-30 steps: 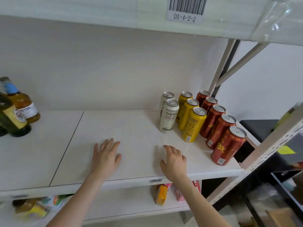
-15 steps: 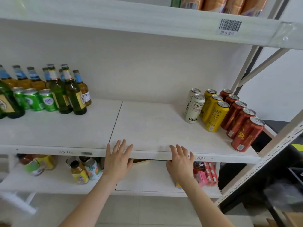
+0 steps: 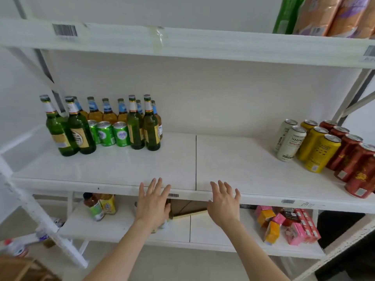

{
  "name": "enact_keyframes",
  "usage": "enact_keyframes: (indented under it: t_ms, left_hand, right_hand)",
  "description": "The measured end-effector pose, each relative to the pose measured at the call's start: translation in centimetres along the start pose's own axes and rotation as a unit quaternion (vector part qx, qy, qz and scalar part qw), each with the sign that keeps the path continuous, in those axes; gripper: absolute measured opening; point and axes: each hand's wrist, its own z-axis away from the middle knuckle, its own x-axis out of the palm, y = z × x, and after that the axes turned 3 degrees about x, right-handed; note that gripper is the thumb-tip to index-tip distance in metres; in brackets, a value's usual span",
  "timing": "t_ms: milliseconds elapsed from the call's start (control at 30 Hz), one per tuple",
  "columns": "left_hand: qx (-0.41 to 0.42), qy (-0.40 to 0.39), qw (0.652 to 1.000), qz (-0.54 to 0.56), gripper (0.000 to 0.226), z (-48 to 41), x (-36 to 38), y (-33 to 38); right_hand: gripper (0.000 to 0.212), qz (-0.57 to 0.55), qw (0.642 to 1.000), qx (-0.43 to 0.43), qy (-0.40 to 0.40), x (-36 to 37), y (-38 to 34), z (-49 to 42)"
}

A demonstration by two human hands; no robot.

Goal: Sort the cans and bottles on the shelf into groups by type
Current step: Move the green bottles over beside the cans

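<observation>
The white shelf (image 3: 182,163) carries two clusters. At the left stand several green glass bottles (image 3: 81,128), several amber bottles with blue neck labels (image 3: 109,112) behind them, and three green cans (image 3: 106,133) between. At the right stand two white cans (image 3: 291,142), three yellow cans (image 3: 321,153) and several red cans (image 3: 361,179) in rows. My left hand (image 3: 153,201) and my right hand (image 3: 223,201) hover open, fingers spread, in front of the shelf's front edge, holding nothing.
The shelf above (image 3: 203,43) holds green and orange packs (image 3: 324,15) at the right. The lower shelf (image 3: 125,226) has small bottles (image 3: 95,207), a cardboard piece (image 3: 186,207) and pink and orange cartons (image 3: 292,226). Metal uprights stand at both sides.
The view has pulled back and swung left, so the bottle cluster is fully in sight. Both hands have come off the shelf surface and now sit in front of its edge.
</observation>
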Motion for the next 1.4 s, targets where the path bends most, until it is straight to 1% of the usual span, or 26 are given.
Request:
enact_keyframes:
  t_ms: [200, 467, 733, 900, 1033, 1167, 1267, 1333, 1400]
  left_hand:
    - [-0.031, -0.021, 0.999, -0.018, 0.060, 2.0, -0.1, -9.3]
    - [-0.098, -0.014, 0.995, -0.021, 0.063, 3.0, 0.2, -21.1]
    - [-0.132, -0.009, 0.990, -0.044, 0.062, 0.4, 0.0, -30.9]
    - [-0.145, -0.008, 0.989, -0.043, 0.064, -0.7, 0.2, -37.1]
    - [-0.136, -0.015, 0.989, -0.051, 0.065, -1.7, 0.2, -42.8]
    - [-0.114, -0.012, 0.992, -0.057, 0.065, -3.0, 0.1, -48.5]
    - [-0.105, -0.013, 0.993, -0.055, 0.071, -4.3, 0.3, -51.6]
    - [-0.102, -0.007, 0.995, -0.021, 0.076, -5.3, 0.8, -52.9]
    - [-0.102, 0.005, 0.993, 0.061, 0.082, -6.7, 1.4, -53.6]
  right_hand:
    - [0.062, -0.008, 1.000, -0.019, -0.022, 1.6, -9.8, -1.4]
    - [0.066, -0.013, 0.996, -0.082, -0.039, 3.5, -21.4, -5.2]
    - [0.066, -0.030, 0.993, -0.111, -0.019, 4.2, -31.1, -10.6]
    - [0.066, -0.028, 0.994, -0.103, -0.009, 4.7, -36.8, -13.1]
    - [0.067, -0.034, 0.996, -0.083, 0.004, 5.3, -41.3, -15.1]
    - [0.070, -0.071, 0.996, -0.050, 0.019, 5.8, -45.8, -16.9]
    - [0.074, -0.106, 0.994, -0.022, 0.031, 5.8, -48.7, -18.3]
    - [0.076, -0.126, 0.991, -0.010, 0.041, 5.7, -49.9, -19.2]
    - [0.078, -0.154, 0.986, -0.004, 0.056, 5.7, -50.8, -20.3]
